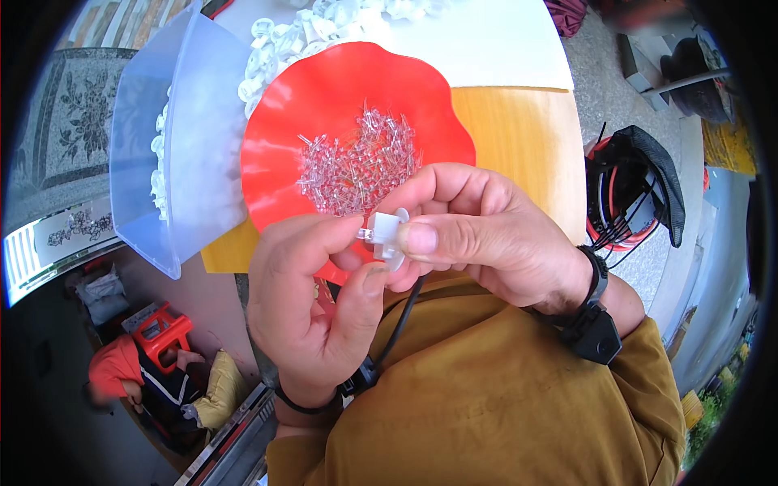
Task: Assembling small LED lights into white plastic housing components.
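Right hand (494, 235) pinches a white piece (386, 229), seemingly unfinished — left hand (312, 283) alongside, hold unclear; many clear pins (365, 166) remain in the red bowl (279, 113).

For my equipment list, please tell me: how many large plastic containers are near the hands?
2: the red bowl at upper centre and the translucent tub to its left; none seems hidden.

Solid red bowl (274, 158), clear parts (361, 166) with pinkish cast inside, white held piece (385, 228), white loose pieces (290, 46), translucent pale-blue bin (207, 130), yellow-brown wood-grain tabletop (523, 154), plain mustard-brown shirt (486, 397), black wristbands (600, 279), grey floral-patterned panel (87, 121), orange-red stool (166, 330)
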The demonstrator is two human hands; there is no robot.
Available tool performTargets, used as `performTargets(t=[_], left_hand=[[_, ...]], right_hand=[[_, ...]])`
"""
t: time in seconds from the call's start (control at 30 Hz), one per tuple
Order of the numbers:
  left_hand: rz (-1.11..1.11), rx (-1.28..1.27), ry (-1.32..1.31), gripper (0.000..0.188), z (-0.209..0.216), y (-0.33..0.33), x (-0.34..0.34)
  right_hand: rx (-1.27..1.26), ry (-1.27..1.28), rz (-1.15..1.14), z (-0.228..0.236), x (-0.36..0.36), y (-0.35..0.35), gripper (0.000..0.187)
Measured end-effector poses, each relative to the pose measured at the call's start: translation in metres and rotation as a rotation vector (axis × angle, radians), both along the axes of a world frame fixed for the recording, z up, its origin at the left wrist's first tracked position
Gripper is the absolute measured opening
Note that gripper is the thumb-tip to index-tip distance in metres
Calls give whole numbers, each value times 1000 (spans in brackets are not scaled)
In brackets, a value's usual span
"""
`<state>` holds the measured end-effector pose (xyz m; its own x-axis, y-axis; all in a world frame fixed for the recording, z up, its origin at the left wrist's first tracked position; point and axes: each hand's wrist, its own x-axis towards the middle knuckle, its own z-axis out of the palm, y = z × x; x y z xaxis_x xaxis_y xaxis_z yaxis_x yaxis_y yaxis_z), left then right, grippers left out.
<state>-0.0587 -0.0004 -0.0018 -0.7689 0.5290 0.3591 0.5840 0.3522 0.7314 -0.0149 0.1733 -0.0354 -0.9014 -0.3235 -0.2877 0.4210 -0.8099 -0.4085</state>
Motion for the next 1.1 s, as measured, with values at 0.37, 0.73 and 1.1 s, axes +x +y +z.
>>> performTargets(t=[0.37, 0.73, 1.1], left_hand=[[-23, 23, -63, 37, -2, -5, -3], [-76, 82, -151, 35, 0, -3, -5], [-84, 39, -100, 46, -3, -1, -6]], right_hand=[[156, 156, -69, 2, 1, -2, 19], [275, 338, -130, -2, 6, 1, 19], [493, 455, -174, -4, 8, 4, 15]])
